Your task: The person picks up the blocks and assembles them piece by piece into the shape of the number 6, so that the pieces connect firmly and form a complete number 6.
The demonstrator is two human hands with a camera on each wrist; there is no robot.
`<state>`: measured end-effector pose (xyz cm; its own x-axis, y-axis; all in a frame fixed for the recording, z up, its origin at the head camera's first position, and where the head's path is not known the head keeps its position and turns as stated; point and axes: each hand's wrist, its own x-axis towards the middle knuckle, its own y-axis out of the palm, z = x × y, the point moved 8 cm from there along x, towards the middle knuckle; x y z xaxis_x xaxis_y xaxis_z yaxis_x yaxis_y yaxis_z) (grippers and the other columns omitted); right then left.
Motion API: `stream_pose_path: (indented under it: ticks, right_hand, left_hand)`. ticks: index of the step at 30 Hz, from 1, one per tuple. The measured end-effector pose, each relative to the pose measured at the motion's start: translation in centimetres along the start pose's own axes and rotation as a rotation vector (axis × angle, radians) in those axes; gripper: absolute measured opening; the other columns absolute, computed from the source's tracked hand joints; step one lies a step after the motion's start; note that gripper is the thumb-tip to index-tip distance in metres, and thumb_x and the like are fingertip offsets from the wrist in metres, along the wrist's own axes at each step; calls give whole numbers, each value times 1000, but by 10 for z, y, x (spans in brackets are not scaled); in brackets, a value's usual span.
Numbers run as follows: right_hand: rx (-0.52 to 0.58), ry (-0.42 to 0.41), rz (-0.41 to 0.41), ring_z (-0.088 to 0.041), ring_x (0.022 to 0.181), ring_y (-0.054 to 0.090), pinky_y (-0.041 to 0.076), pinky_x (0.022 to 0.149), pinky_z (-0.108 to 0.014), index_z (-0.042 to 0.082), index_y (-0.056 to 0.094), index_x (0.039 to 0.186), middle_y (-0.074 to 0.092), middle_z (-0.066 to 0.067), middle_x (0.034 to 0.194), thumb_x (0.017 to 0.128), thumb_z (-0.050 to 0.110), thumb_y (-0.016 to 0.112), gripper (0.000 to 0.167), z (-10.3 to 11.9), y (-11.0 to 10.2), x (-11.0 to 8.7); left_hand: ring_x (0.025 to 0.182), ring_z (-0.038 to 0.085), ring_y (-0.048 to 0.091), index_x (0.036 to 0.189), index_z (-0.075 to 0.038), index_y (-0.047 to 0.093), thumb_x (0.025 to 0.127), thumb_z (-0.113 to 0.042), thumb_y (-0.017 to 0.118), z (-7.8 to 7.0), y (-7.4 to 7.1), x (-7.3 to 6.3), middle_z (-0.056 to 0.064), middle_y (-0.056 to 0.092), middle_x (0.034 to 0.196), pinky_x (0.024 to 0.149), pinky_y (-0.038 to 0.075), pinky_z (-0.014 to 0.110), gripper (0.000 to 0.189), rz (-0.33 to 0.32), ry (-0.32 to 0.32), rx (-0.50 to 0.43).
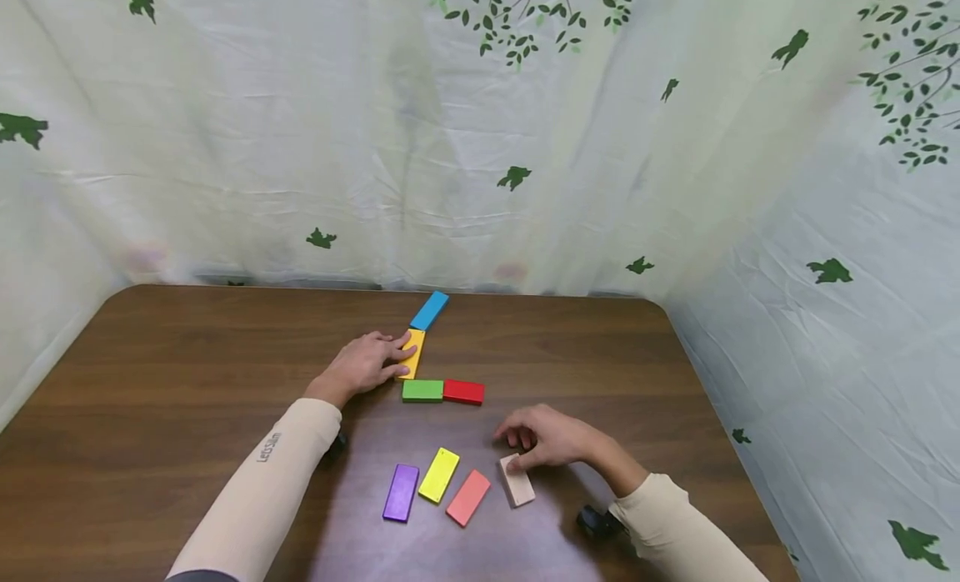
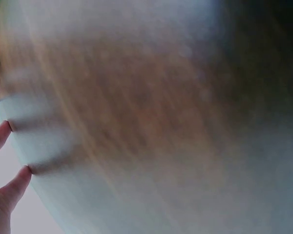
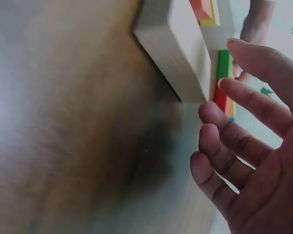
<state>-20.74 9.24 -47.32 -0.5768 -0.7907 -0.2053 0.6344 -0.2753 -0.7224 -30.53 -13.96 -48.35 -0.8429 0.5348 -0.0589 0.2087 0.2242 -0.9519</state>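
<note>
Head view: my left hand (image 1: 367, 363) lies with its fingers spread apart, the tips resting on the orange block (image 1: 415, 361) on the brown table (image 1: 187, 357). The blue block (image 1: 430, 310) sits at that block's far end, slanting away to the right. Just beside its near end lies the green block (image 1: 423, 391), with the red block (image 1: 463, 392) end to end on its right. My right hand (image 1: 551, 436) hovers at the far end of the pale wooden block (image 1: 519, 487), thumb over its top; the right wrist view shows my fingers loosely bent and apart, clamped on nothing, though I cannot tell whether the thumb touches the wood. To the left of that block, nearer me, lie the coral block (image 1: 468, 499), the yellow block (image 1: 438, 475) and the purple block (image 1: 401, 493), each apart from the next. A white curtain (image 1: 300, 107) with green leaves hangs behind the table.
</note>
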Motion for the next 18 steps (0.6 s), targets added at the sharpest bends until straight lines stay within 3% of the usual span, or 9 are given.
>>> stream_pose_path:
  ticks: [12,18]
  right_hand:
    - [-146,88,-46,2,60,44,37,54,-17,16,70,109,53,11,67,77,39,80,40,2,14,-12]
    - [-183,89,-73,0,66,45,38,57,-17,17,71,111,54,13,74,74,35,81,42,7,19,-15]
  left_hand:
    - [127,42,44,137,-14,53,93,-32,63,1,-1,1,10,42,148,98,38,60,49,4,-17,-20]
    - [127,42,44,137,-13,53,93,-32,63,1,0,2,10,41,148,99,37,60,49,1,-18,-25]
